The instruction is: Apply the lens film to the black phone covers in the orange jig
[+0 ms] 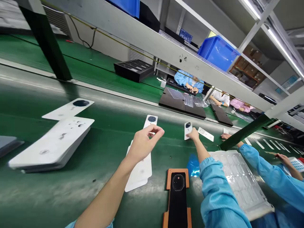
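My left hand is over a pile of white phone-shaped cards, its thumb and forefinger pinched together. No object shows at its fingertips. Just behind the hand, a white card with a dark round patch sticks out. Reaching further forward, my right hand grips the edge of a small white card with a dark oval patch. A white strip with a ring mark lies just beyond that hand. Between my arms rests a black phone-shaped panel in an orange-brown holder.
At the left stands a thick stack of white cards. Blue film and a clear plastic tray lie near my right sleeve. A co-worker's hands are to the right. A slanted green post rises there, and dark boards lie across the bench.
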Available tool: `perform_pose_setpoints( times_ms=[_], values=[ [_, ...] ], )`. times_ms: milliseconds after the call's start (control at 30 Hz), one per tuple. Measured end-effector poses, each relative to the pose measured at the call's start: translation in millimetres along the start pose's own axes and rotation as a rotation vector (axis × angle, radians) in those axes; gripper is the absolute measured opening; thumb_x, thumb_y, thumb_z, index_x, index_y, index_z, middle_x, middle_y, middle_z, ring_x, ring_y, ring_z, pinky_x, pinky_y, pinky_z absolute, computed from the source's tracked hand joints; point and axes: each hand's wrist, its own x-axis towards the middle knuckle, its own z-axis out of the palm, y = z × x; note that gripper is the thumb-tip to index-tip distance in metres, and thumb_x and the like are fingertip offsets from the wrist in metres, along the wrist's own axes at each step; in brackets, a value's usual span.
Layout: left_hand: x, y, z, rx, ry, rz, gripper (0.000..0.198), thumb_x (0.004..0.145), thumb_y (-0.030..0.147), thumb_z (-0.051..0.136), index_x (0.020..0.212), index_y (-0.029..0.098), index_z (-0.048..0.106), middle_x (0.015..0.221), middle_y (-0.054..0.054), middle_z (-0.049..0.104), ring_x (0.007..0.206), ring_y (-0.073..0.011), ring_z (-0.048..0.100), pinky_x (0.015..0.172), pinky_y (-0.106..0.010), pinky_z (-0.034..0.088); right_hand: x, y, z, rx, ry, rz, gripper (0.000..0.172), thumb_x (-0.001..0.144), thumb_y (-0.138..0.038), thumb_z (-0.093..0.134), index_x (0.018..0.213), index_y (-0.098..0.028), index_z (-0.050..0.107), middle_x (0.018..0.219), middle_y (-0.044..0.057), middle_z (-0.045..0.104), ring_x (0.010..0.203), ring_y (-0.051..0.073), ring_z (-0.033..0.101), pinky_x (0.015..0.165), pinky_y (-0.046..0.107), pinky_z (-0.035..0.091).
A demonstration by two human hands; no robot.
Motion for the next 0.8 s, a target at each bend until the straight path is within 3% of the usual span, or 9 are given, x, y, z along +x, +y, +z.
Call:
perform_pose_setpoints(
  times_ms=[100,167,200,267,333,433,533,700,800],
  values=[
    [-2.6,-9.3,20.9,0.389,-0.071,0.324,0.035,0.088,0.038,0.057,0.118,0.021,0.064,0.134,-0.014,0.061,0.127,-0.0367,0.052,0.101,-0.05,0.044,-53.0,2.4,-11.3,0.023,-0.009,-0.26,0.023,0.083,-0.02,0.067,0.106,-0.022,0.065,0.11,0.007,0.069,0.109,0.024,0.062,0.096,0.035,0.045],
    [-6.5,-14.9,38.3,0.525,-0.195,0.495,0.037,0.088,0.032,0.056,0.123,0.024,0.063,0.138,-0.014,0.058,0.138,-0.0378,0.042,0.108,-0.055,0.035,-99.5,13.4,-18.2,0.049,-0.041,-0.437,0.016,0.085,-0.023,0.068,0.1,-0.026,0.068,0.105,0.002,0.071,0.105,0.02,0.063,0.096,0.031,0.045],
    [-8.9,-16.5,46.5,0.542,-0.312,0.52,0.032,0.089,0.031,0.054,0.118,0.025,0.066,0.13,-0.012,0.064,0.133,-0.0362,0.047,0.106,-0.052,0.037,-123.3,23.0,-21.9,0.063,-0.054,-0.534,0.013,0.087,-0.026,0.068,0.1,-0.027,0.069,0.102,0.0,0.071,0.101,0.019,0.064,0.094,0.029,0.046],
    [-13.6,-16.7,58.7,0.501,-0.574,0.466,0.026,0.092,0.034,0.048,0.099,0.026,0.071,0.102,-0.007,0.074,0.105,-0.0294,0.066,0.089,-0.04,0.048,-167.5,51.8,-30.1,0.085,0.062,-0.716,0.018,0.092,-0.029,0.062,0.109,-0.028,0.067,0.103,0.003,0.07,0.1,0.02,0.064,0.092,0.033,0.048],
    [-16.3,-12.6,62.3,0.412,-0.702,0.333,0.037,0.094,0.043,0.041,0.083,0.024,0.071,0.081,-0.004,0.074,0.077,-0.0232,0.068,0.068,-0.03,0.048,-204.5,93.6,-39.1,0.093,0.279,-0.674,0.027,0.095,-0.032,0.058,0.121,-0.025,0.061,0.111,0.008,0.068,0.104,0.023,0.062,0.093,0.037,0.048],
    [-14.7,-2.7,52.5,0.263,-0.509,0.103,0.043,0.087,0.054,0.048,0.08,0.02,0.072,0.08,-0.004,0.075,0.072,-0.0214,0.066,0.059,-0.026,0.045,-248.7,167.1,-46.6,0.045,0.431,-0.346,0.021,0.093,-0.034,0.06,0.109,-0.021,0.061,0.103,0.009,0.067,0.099,0.025,0.064,0.089,0.04,0.05],
    [-10.0,4.1,37.0,0.161,-0.22,-0.109,0.043,0.074,0.053,0.063,0.087,0.014,0.075,0.084,-0.004,0.077,0.079,-0.0232,0.067,0.06,-0.025,0.048,-284.0,220.9,-37.5,-0.07,0.292,-0.131,0.019,0.087,-0.034,0.068,0.098,-0.021,0.061,0.096,0.008,0.065,0.095,0.027,0.063,0.085,0.041,0.05],
    [-9.0,0.7,25.9,0.019,0.024,-0.207,0.045,0.069,0.045,0.072,0.101,0.013,0.076,0.096,-0.006,0.078,0.086,-0.0254,0.071,0.063,-0.029,0.057,-318.7,234.3,-5.6,-0.152,0.141,-0.091,0.041,0.075,-0.037,0.079,0.107,-0.022,0.058,0.104,0.007,0.062,0.099,0.028,0.06,0.086,0.041,0.048],
    [-10.9,-2.8,25.5,-0.006,0.091,-0.148,0.045,0.07,0.043,0.073,0.103,0.014,0.077,0.103,-0.008,0.077,0.089,-0.0287,0.072,0.065,-0.034,0.061,-324.6,228.9,5.0,-0.145,0.163,-0.11,0.027,0.084,-0.035,0.071,0.103,-0.023,0.057,0.102,0.006,0.062,0.096,0.026,0.06,0.085,0.039,0.047]
  ],
)
